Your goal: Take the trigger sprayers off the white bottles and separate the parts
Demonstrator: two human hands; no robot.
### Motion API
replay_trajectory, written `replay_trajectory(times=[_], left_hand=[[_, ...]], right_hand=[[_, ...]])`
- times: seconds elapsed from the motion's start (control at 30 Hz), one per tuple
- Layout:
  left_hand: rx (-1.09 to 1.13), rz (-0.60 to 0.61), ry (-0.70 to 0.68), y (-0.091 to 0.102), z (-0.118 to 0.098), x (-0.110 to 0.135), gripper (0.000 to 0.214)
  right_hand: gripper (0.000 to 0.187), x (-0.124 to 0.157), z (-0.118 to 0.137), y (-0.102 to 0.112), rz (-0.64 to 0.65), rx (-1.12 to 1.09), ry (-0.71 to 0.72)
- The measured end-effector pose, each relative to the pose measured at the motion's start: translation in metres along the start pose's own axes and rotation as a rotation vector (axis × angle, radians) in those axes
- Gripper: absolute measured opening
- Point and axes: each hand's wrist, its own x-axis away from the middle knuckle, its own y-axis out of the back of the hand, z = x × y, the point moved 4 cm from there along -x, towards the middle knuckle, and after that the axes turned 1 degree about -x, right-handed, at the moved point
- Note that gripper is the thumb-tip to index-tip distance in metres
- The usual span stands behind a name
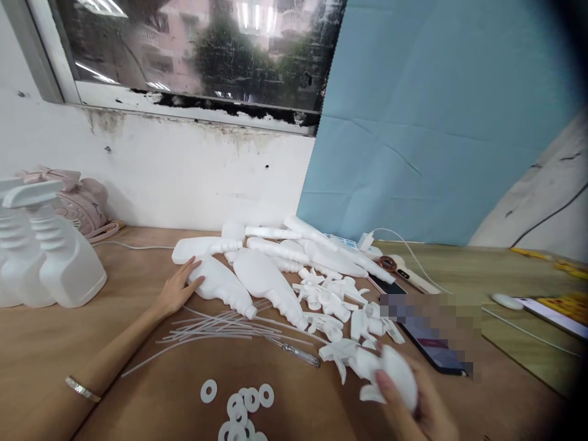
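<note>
Work at a brown table [160,401], seen beneath a blue sheet [413,122] and a window [206,55] whose glass mixes foliage and lamp reflections. At the far left stand white spray bottles [71,272], the outermost cut off; they partly cover a pink bag [87,196]. Nearer the middle lies a heap of loose bottles [269,275], overlapping so that I cannot count them. The left hand [179,289] rests at the heap's left edge, fingers loosely spread upon one bottle [220,285] without closing round it; the bottle extends to the right of the fingertips. The right hand [422,401], blurred and cut by the lower edge, is closed on a white part [399,376], pinched between thumb and fingers; blur and grip obscure its outline. Just beyond that hand lie trigger heads [326,300], tangled together; to their right, a phone [429,343] is partly masked by pixel blocks. Thin tubes [215,324] cross in front of the bottles beside a slender tool [301,355]. Smallest are flat white rings [239,424], the nearest cropped below.
</note>
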Motion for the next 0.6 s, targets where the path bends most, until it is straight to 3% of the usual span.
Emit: replay_trajectory(times=[0.13, 0.23, 0.4, 0.5, 0.6], left_hand=[[0.183, -0.086, 0.118, 0.003, 0.015, -0.009, 0.063], [0.329, -0.112, 0.225, 0.007, 0.019, -0.012, 0.065], [0.551, -0.075, 0.338, 0.021, -0.003, -0.002, 0.04], [0.652, -0.103, 0.38, 0.035, -0.018, 0.008, 0.03], [0.739, -0.144, 0.401, 0.047, -0.025, 0.018, 0.023]], right_hand=[[0.026, -0.005, 0.016, -0.046, 0.369, -0.025, 0.152], [0.019, -0.01, 0.032, -0.081, 0.51, -0.089, 0.207], [0.019, -0.019, 0.056, -0.121, 0.543, -0.205, 0.334], [0.023, -0.021, 0.06, -0.128, 0.467, -0.284, 0.414], [0.027, -0.02, 0.06, -0.126, 0.388, -0.298, 0.599]])
